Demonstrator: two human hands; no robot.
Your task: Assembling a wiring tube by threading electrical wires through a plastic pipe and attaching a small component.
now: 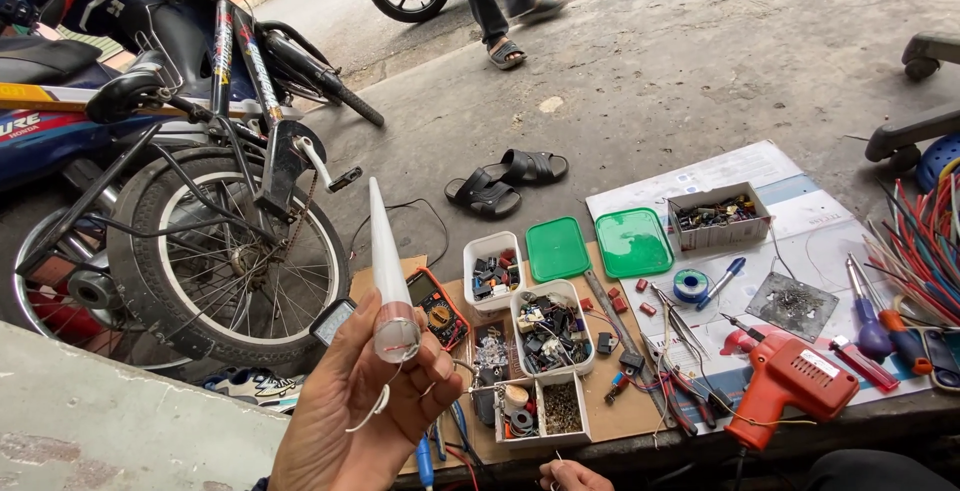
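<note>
Our left hand (345, 416) holds a white tube lamp (388, 271), long axis pointing away; our right hand (572, 475) pinches thin wire, mostly hidden.

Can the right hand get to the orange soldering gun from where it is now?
Probably yes. The right hand is low at the mat's near edge, and the orange soldering gun lies uncovered to its right, with only loose pliers and wires between.
</note>
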